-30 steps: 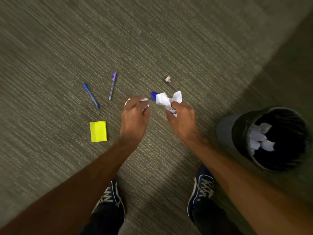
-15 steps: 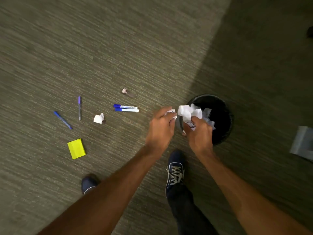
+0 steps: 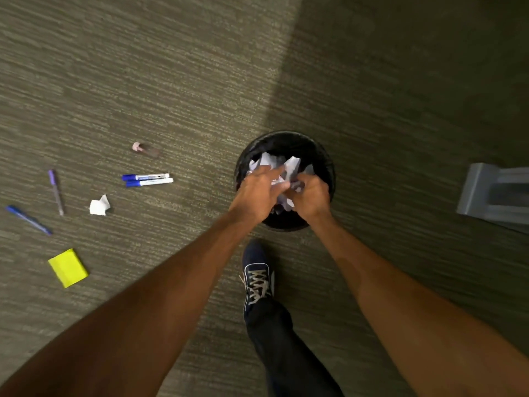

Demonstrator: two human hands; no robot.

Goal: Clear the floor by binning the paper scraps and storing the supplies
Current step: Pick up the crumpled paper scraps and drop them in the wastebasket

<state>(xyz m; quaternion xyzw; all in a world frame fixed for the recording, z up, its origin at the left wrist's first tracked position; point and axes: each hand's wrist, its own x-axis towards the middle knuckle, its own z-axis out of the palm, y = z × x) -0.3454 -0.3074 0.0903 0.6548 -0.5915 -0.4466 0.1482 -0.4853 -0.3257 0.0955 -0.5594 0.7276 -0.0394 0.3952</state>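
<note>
Both my hands hover over the mouth of the black round bin (image 3: 329, 167). My right hand (image 3: 312, 199) is closed around crumpled white paper scraps (image 3: 292, 167). My left hand (image 3: 257, 193) presses against the same bundle, fingers pinched on it. More white paper lies inside the bin. One paper scrap (image 3: 99, 206) is still on the carpet to the left. Two blue-capped markers (image 3: 147, 179), a purple pen (image 3: 56, 192), a blue pen (image 3: 28, 220), a yellow sticky-note pad (image 3: 68, 267) and a small pink-capped item (image 3: 145, 149) lie on the floor at left.
My dark shoe (image 3: 257, 277) stands just in front of the bin. A grey plastic holder (image 3: 493, 194) sits on the carpet at the right edge. The carpet on the right half is in shadow.
Both hands carried the paper from the floor at left to above the bin, and the view swung right with them. One scrap was left behind on the carpet.
</note>
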